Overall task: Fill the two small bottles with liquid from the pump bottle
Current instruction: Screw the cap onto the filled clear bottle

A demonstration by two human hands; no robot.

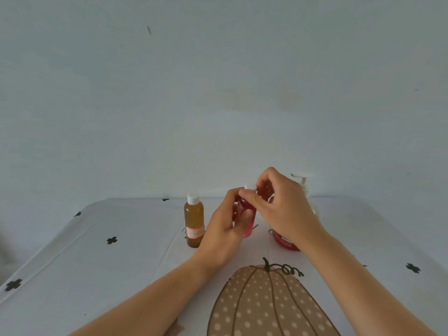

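A small clear plastic bottle [251, 227], cylindrical and tinted red-pink by the liquid inside, is upright in the left hand [224, 229], whose fingers and thumb curl round its body. The right hand [286, 209] comes over from above and pinches the bottle's round white cap [251, 187] between thumb and fingertips. Whether the bottle's base touches the table cannot be told. Just to the left stands a second small bottle [194, 219], smooth amber-brown with a white cap and a pale label edged in pink; its writing is too small to read. Behind the right hand stands the pump bottle [287, 242], with a red lower body and white pump head [303, 177]; its label is mostly hidden. All of this is over a white tablecloth [121, 263] creased in folds and dotted with black cross marks, with a tan polka-dot pumpkin print [266, 306] nearest the person.
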